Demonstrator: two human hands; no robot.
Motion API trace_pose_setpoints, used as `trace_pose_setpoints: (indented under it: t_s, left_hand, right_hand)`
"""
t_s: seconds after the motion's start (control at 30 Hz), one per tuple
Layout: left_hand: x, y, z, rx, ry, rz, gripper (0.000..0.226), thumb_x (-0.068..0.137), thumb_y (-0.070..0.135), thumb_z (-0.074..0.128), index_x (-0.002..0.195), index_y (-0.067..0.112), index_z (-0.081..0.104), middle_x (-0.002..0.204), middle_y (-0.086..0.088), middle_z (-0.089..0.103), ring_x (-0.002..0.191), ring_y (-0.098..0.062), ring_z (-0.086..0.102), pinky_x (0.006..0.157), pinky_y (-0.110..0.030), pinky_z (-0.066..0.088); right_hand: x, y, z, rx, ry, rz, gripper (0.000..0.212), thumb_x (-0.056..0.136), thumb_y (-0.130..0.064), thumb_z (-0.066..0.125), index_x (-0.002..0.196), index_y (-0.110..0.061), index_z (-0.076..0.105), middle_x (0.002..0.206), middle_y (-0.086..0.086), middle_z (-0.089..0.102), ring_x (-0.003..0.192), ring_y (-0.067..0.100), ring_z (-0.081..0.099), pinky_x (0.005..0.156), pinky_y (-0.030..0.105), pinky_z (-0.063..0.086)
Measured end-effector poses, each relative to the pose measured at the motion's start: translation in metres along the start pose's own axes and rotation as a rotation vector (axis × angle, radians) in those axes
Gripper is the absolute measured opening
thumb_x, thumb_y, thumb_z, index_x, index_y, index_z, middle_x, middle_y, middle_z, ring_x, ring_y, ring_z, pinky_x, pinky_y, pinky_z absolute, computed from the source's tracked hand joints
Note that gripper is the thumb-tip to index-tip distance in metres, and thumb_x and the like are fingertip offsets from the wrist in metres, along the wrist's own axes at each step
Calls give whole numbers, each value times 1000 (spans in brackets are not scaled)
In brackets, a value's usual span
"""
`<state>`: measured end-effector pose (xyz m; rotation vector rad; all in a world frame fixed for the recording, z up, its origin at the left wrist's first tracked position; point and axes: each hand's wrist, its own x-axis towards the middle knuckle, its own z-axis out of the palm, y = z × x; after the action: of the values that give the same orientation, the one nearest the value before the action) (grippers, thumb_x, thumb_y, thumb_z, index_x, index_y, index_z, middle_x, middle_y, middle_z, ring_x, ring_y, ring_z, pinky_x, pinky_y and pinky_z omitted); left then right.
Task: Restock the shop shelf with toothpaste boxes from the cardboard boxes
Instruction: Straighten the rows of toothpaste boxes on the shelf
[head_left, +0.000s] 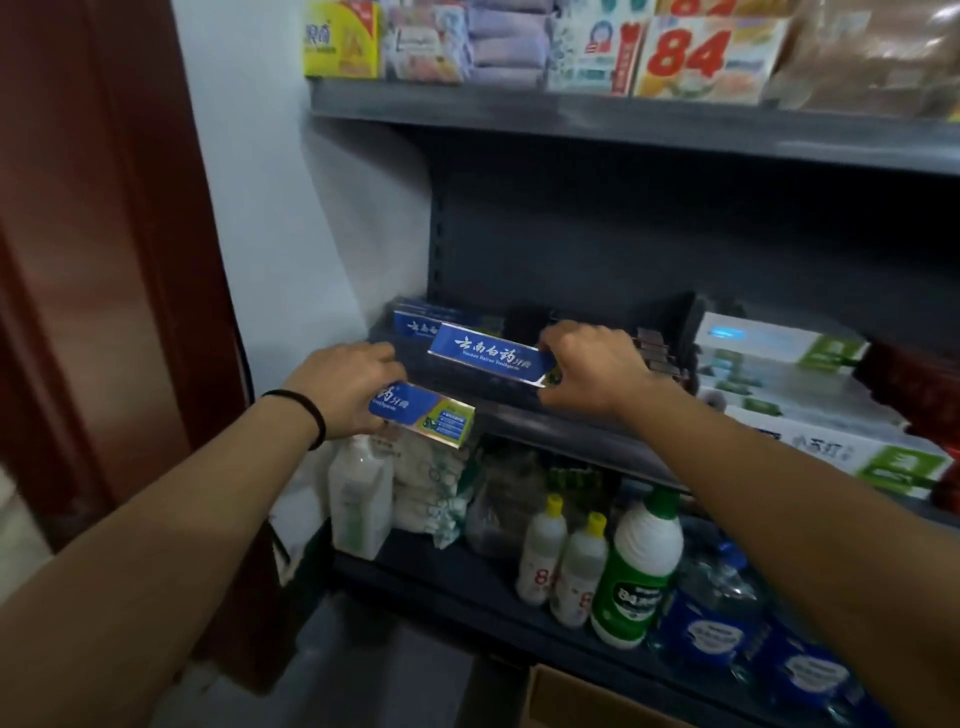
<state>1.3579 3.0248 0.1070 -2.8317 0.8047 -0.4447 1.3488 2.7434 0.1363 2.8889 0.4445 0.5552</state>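
Note:
My right hand (592, 366) grips the right end of a blue toothpaste box (488, 353) and holds it just above the dark middle shelf (561, 431). My left hand (345, 389) grips the left end of a second blue toothpaste box (426, 413), held lower, in front of the shelf's front edge. More blue toothpaste boxes (421, 322) lie at the shelf's back left corner. A cardboard box (582, 699) shows its corner on the floor at the bottom of the view.
White and green boxes (810, 395) are stacked on the right of the middle shelf, with dark red packs (657, 351) beside them. Cleaner bottles (639, 566) and bags fill the shelf below. The upper shelf (623, 122) carries packaged goods. A red door (104, 260) stands at the left.

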Motion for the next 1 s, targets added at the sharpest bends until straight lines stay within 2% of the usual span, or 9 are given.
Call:
trace_pose_setpoints:
  t_s: [0.13, 0.23, 0.37, 0.53, 0.7, 0.83, 0.9, 1.0]
  left_hand:
    - [14, -28, 11, 25, 8, -37, 42, 80, 44, 63, 118, 27, 56, 113, 2, 52, 104, -18, 54, 73, -29, 41]
    - [24, -44, 22, 3, 35, -57, 42, 80, 42, 64, 119, 25, 56, 112, 1, 52, 103, -19, 55, 74, -31, 43]
    - [32, -56, 40, -3, 25, -65, 42, 83, 45, 62, 120, 27, 54, 115, 3, 51, 104, -15, 53, 70, -24, 35]
    - [43, -61, 53, -20, 39, -63, 44, 84, 44, 61, 122, 26, 53, 117, 2, 51, 106, -17, 52, 71, -24, 32]
    - [51, -63, 56, -28, 80, -63, 45, 84, 44, 61, 124, 25, 53, 117, 1, 51, 106, -17, 52, 71, -24, 32]
    - [53, -63, 60, -24, 82, -62, 45, 85, 46, 60, 124, 27, 51, 118, 3, 51, 107, -15, 51, 71, -23, 30]
    - [53, -63, 62, -27, 78, -60, 45, 84, 46, 60, 124, 26, 52, 119, 2, 51, 107, -16, 51, 70, -23, 31]
    - [52, -65, 65, -41, 84, -57, 44, 83, 44, 62, 122, 24, 54, 117, 1, 53, 105, -18, 53, 70, -24, 31]
  right_hand:
    - [52, -14, 15, -42, 19, -25, 40, 75, -38, 66, 108, -16, 56, 109, 4, 58, 96, 27, 59, 66, 32, 38]
    - [87, -22, 33, -67, 24, -58, 40, 76, -34, 67, 109, -14, 54, 109, 5, 56, 98, 27, 57, 65, 30, 33]
    - [124, -28, 56, -74, 33, -90, 39, 78, -28, 67, 111, -11, 53, 111, 7, 55, 101, 27, 55, 65, 31, 34]
    - [148, -33, 78, -99, 67, -121, 41, 79, -21, 66, 116, -10, 52, 116, 9, 53, 105, 27, 53, 67, 34, 38]
    - [155, -32, 88, -99, 20, -122, 59, 77, -31, 75, 125, -12, 47, 122, 9, 51, 109, 27, 52, 77, 37, 47]
    - [156, -34, 92, -93, -33, -117, 71, 71, -34, 81, 128, -12, 45, 124, 10, 49, 113, 28, 50, 76, 37, 45]
    - [154, -35, 94, -93, -44, -115, 70, 72, -31, 80, 129, -12, 45, 125, 10, 48, 113, 29, 50, 73, 36, 43]
    - [152, -38, 94, -110, -27, -120, 54, 80, -22, 72, 127, -11, 48, 122, 11, 50, 110, 30, 52, 68, 35, 38]
